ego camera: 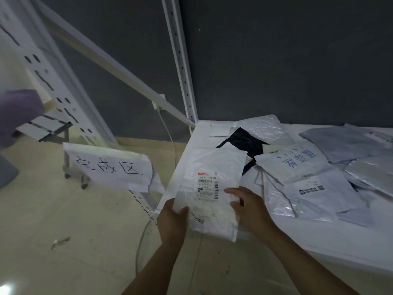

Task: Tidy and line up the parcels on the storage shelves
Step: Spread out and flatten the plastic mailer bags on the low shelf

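the label [207, 185] on the white parcel [214, 165] is too small to read; a black parcel [244, 139] lies mostly buried; a blurred purple shape [17, 111] is cut off left.

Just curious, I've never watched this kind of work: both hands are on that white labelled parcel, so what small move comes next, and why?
Probably lay the white parcel flat, squared to the left edge of the shelf. The left hand and right hand hold its near end at that corner, while the other parcels lie overlapping and askew further right.
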{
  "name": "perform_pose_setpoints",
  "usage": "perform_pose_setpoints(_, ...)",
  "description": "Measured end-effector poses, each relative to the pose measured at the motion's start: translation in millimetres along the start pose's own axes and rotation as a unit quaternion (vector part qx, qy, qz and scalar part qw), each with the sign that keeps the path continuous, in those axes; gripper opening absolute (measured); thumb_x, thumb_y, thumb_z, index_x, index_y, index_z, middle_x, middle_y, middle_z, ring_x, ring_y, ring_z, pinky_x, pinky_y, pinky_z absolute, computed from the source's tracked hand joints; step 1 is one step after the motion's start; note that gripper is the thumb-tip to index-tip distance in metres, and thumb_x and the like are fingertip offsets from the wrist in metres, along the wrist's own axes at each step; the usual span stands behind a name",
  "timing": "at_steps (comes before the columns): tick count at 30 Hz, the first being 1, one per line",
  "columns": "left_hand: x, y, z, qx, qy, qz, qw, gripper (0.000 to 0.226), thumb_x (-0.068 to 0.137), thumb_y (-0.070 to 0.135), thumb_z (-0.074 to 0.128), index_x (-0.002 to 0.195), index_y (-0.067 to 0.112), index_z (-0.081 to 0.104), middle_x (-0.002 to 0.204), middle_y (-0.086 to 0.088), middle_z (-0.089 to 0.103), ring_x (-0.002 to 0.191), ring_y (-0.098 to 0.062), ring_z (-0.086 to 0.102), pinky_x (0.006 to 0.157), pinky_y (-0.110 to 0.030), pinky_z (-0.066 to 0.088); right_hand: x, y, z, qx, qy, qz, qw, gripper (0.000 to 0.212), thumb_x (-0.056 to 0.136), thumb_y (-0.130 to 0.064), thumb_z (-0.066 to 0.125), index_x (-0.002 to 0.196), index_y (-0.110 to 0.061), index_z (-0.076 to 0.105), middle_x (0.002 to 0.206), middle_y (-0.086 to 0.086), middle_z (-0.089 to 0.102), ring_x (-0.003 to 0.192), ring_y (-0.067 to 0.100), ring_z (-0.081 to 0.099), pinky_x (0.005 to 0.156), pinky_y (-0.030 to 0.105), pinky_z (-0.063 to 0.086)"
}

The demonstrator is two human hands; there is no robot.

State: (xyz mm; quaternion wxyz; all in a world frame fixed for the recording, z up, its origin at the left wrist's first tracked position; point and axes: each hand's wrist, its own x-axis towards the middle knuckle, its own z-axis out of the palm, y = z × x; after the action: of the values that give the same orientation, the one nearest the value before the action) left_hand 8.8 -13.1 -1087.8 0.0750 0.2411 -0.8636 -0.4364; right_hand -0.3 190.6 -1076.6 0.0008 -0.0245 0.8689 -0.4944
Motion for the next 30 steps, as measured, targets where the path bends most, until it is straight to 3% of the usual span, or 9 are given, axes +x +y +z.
perform_pose_setpoints(5, 14.2, -12.9, -0.1, 0.063, -0.043, 0.110, 0.991, 0.062, 0.084, 0.013, 0.069, 0.141, 0.014, 0.045, 0.127, -0.013, 0.056, 0.116, -0.030, 0.054, 0.094, -0.035, 0.043, 19.0, 8.1, 8.3, -0.056, -0.012, 0.024, 0.998, 0.049, 0.089, -0.005, 0.065, 0.136, -0.009, 0.052, 0.144, 0.006, 0.042, 0.120, 0.016, 0.051, 0.096, 0.012, 0.034)
perform_pose_setpoints(8, 22.1, -16.9, 4.3, 0.239, 0.047, 0.233, 0.942, 0.039, 0.083, 0.024, 0.066, 0.121, 0.016, 0.064, 0.119, -0.017, 0.060, 0.104, -0.036, 0.057, 0.088, -0.045, 0.047, 22.9, 12.3, 18.9, -0.061, -0.031, 0.006, 0.998, 0.052, 0.087, -0.002, 0.067, 0.136, -0.005, 0.051, 0.150, 0.003, 0.034, 0.127, 0.013, 0.045, 0.099, 0.012, 0.032)
perform_pose_setpoints(11, 18.8, -19.8, 14.3, 0.285, -0.024, 0.320, 0.903, 0.045, 0.089, 0.048, 0.043, 0.111, 0.019, 0.069, 0.124, -0.016, 0.062, 0.109, -0.036, 0.060, 0.092, -0.049, 0.049, 23.0, 17.0, 24.1, -0.070, -0.040, -0.013, 0.997, 0.045, 0.089, -0.004, 0.065, 0.133, -0.002, 0.054, 0.137, -0.009, 0.034, 0.116, 0.002, 0.040, 0.094, 0.004, 0.026)
perform_pose_setpoints(15, 17.4, -18.2, 27.6, 0.369, -0.188, 0.289, 0.863, 0.101, 0.069, 0.086, -0.008, 0.151, 0.034, 0.021, 0.162, -0.005, 0.011, 0.148, -0.024, 0.009, 0.119, -0.044, 0.010, 29.7, 25.4, 13.3, -0.167, -0.051, -0.057, 0.983, 0.038, 0.093, -0.016, 0.061, 0.130, -0.012, 0.059, 0.148, -0.004, 0.036, 0.129, 0.013, 0.043, 0.106, 0.021, 0.032)
perform_pose_setpoints(17, 26.5, -18.5, 28.2, 0.389, -0.185, 0.283, 0.857, 0.096, 0.071, 0.087, -0.003, 0.152, 0.037, 0.011, 0.163, -0.002, 0.000, 0.149, -0.022, -0.001, 0.119, -0.044, 0.002, 34.6, 30.5, 0.0, -0.244, -0.022, -0.073, 0.967, 0.035, 0.090, -0.014, 0.063, 0.125, -0.013, 0.064, 0.143, 0.004, 0.048, 0.132, 0.022, 0.043, 0.108, 0.032, 0.033)
perform_pose_setpoints(22, 50.4, -21.7, 23.0, 0.409, -0.154, 0.262, 0.860, 0.099, 0.066, 0.078, -0.007, 0.153, 0.034, 0.013, 0.162, 0.000, 0.004, 0.149, -0.025, 0.003, 0.118, -0.045, 0.005, 40.5, 55.4, -29.2, -0.360, 0.043, -0.060, 0.930, 0.041, 0.060, -0.008, 0.087, 0.099, -0.005, 0.075, 0.116, 0.024, 0.066, 0.115, 0.044, 0.059, 0.097, 0.059, 0.042)
perform_pose_setpoints(25, 42.5, -2.0, 33.4, 0.376, -0.143, 0.280, 0.872, 0.095, 0.071, 0.074, -0.003, 0.152, 0.028, 0.018, 0.161, 0.001, 0.014, 0.148, -0.022, 0.009, 0.118, -0.039, 0.004, 35.5, 57.4, -45.6, -0.417, 0.026, -0.033, 0.908, 0.042, 0.075, -0.021, 0.078, 0.115, -0.010, 0.070, 0.138, 0.020, 0.053, 0.135, 0.039, 0.041, 0.111, 0.055, 0.026)
perform_pose_setpoints(28, 36.7, 32.1, 60.8, 0.320, -0.143, 0.319, 0.881, 0.071, 0.093, 0.063, 0.024, 0.150, 0.022, 0.028, 0.158, 0.000, 0.024, 0.146, -0.019, 0.017, 0.119, -0.034, 0.007, 30.0, 59.7, -62.3, -0.450, 0.005, -0.014, 0.893, 0.049, 0.094, -0.041, 0.053, 0.141, -0.026, 0.047, 0.160, 0.004, 0.020, 0.149, 0.026, 0.007, 0.119, 0.044, 0.003)
perform_pose_setpoints(30, 37.7, 50.8, 82.3, 0.320, -0.155, 0.350, 0.867, 0.061, 0.097, 0.052, 0.038, 0.149, 0.021, 0.029, 0.157, 0.000, 0.027, 0.145, -0.019, 0.018, 0.119, -0.036, 0.009, 27.3, 64.0, -72.3, -0.451, -0.016, -0.003, 0.893, 0.052, 0.096, -0.046, 0.046, 0.146, -0.032, 0.037, 0.162, -0.002, 0.010, 0.150, 0.022, 0.000, 0.119, 0.041, 0.001)
